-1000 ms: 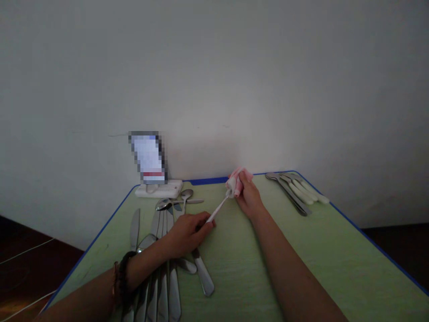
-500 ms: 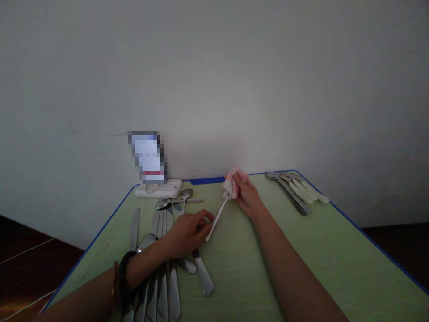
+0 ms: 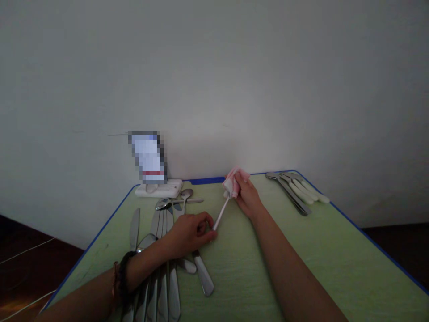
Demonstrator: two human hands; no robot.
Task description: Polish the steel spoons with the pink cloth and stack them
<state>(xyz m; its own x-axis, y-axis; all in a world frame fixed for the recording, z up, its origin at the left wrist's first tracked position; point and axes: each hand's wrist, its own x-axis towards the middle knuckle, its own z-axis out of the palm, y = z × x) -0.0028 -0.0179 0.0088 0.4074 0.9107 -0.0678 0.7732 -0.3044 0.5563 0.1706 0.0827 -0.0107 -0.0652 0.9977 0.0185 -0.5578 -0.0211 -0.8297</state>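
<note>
My left hand (image 3: 192, 230) pinches the lower end of a slim, shiny cutlery handle (image 3: 221, 213) between thumb and fingers. The handle slants up and away to the right. Its other end is covered by a pink and white cloth (image 3: 231, 182), so I cannot tell what kind of utensil it is. Closed around the cloth is my right hand (image 3: 247, 193), thumb on top. Beneath my left wrist and forearm lies a spread of metal cutlery (image 3: 163, 295), with spoons, a table knife (image 3: 134, 228) and several long handles partly hidden.
On the right of the green table (image 3: 241, 277) lie metal spoons (image 3: 291, 197) and white-handled cutlery (image 3: 303, 190). A blurred phone (image 3: 147, 156) stands on a white base (image 3: 159, 188) at the back left. The wall (image 3: 214, 89) rises directly behind the table.
The handle's lower end stuck out past my left fingertips before; now it sits between thumb and fingers, and the left fingertips have shifted slightly right. My right hand and the cloth barely moved.
</note>
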